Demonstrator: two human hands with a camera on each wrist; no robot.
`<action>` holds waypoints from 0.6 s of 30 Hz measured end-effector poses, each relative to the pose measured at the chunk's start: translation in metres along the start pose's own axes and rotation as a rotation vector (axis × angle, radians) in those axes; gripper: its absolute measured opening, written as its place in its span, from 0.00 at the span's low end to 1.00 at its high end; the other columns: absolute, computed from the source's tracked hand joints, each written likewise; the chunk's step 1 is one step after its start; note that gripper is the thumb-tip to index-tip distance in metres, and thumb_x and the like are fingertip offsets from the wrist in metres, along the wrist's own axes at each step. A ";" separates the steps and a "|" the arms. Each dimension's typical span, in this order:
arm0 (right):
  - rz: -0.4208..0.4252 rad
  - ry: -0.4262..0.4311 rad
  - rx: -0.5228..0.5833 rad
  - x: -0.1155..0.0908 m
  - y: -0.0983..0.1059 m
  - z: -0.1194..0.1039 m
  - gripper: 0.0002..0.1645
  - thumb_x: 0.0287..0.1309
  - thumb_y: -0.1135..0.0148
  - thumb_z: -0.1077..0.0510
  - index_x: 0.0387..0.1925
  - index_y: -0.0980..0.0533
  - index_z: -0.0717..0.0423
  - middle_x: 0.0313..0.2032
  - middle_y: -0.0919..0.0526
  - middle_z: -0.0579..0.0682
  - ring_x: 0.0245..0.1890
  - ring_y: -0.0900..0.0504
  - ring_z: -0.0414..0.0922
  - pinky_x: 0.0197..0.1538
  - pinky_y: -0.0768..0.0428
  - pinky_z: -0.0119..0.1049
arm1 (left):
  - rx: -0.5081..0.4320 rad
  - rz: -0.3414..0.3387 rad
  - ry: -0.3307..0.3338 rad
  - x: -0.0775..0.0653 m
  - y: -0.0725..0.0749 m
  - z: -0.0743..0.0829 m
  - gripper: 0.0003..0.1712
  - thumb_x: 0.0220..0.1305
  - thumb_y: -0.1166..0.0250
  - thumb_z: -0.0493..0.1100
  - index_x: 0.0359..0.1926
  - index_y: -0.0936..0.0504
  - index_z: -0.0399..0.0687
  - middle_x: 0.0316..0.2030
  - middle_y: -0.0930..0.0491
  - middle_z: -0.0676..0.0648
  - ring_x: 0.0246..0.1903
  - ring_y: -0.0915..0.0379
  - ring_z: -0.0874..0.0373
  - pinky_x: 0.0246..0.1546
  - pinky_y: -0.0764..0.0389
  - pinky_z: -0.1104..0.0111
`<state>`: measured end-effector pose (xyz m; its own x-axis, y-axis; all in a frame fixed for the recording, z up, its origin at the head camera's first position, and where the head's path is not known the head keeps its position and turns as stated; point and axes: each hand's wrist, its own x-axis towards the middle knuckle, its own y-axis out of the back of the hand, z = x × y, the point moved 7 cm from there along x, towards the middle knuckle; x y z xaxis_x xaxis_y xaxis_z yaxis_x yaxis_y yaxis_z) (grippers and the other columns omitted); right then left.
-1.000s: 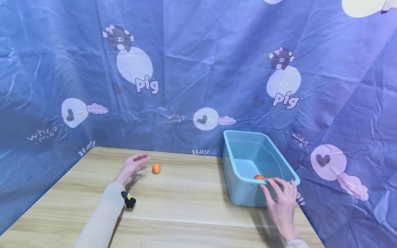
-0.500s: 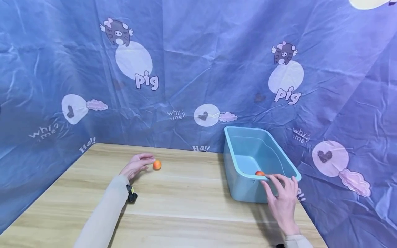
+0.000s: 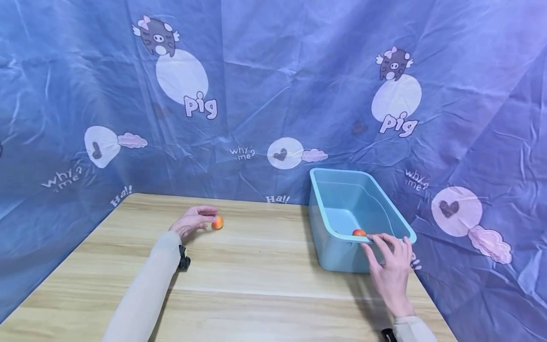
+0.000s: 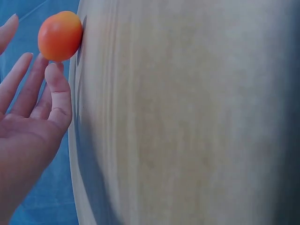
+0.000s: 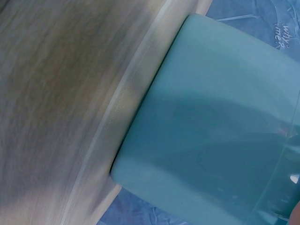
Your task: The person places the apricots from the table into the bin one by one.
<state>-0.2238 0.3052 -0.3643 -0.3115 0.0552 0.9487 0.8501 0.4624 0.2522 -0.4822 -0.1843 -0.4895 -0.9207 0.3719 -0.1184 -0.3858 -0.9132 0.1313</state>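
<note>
My left hand [image 3: 194, 221] is at the back left of the table, beside a small round orange-red fruit [image 3: 218, 222]. In the left wrist view its fingers are spread, and the fingertips come right up to the fruit [image 4: 60, 36], not wrapped round it. On the right stands a light blue plastic bin [image 3: 325, 242]. My right hand [image 3: 391, 273] grips the bin's near rim, thumb outside and fingers over the edge. A second orange-red fruit [image 3: 359, 232] shows inside the bin just behind that rim, its lower part hidden. The right wrist view shows mostly the bin's outer wall [image 5: 211, 117].
Both stand on a wood-grain table [image 3: 256, 275]. Behind and at the sides hangs a blue cloth [image 3: 256, 95] printed with pigs and words. The bin stands near the table's right edge. A black strap device [image 3: 183, 259] sits on the left wrist.
My left hand has moved right and forward until its fingertips reach the fruit on the table. The right hand keeps its grip on the bin's rim. The head view has tilted down slightly.
</note>
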 end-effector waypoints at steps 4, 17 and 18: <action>-0.005 -0.006 -0.003 0.000 0.000 0.001 0.30 0.61 0.39 0.37 0.39 0.16 0.61 0.39 0.20 0.62 0.43 0.29 0.64 0.67 0.46 0.66 | -0.003 -0.003 -0.004 0.003 -0.002 0.001 0.38 0.61 0.31 0.39 0.68 0.36 0.31 0.67 0.33 0.33 0.42 0.24 0.63 0.37 0.23 0.70; -0.004 0.000 0.012 0.001 0.000 -0.001 0.29 0.61 0.39 0.37 0.39 0.16 0.61 0.39 0.20 0.61 0.43 0.28 0.63 0.67 0.46 0.65 | 0.085 -0.041 0.034 0.003 -0.007 0.002 0.35 0.59 0.31 0.35 0.67 0.32 0.35 0.62 0.28 0.36 0.41 0.22 0.59 0.36 0.23 0.68; -0.004 0.000 0.010 0.001 0.000 -0.001 0.29 0.61 0.39 0.37 0.39 0.16 0.61 0.39 0.20 0.61 0.43 0.28 0.62 0.67 0.46 0.65 | 0.095 -0.050 0.033 0.004 -0.008 0.002 0.35 0.59 0.32 0.35 0.67 0.32 0.34 0.63 0.28 0.35 0.41 0.23 0.59 0.35 0.23 0.68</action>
<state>-0.2238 0.3044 -0.3634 -0.3150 0.0528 0.9476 0.8445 0.4712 0.2545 -0.4826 -0.1756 -0.4886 -0.8984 0.4094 -0.1593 -0.4364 -0.8733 0.2167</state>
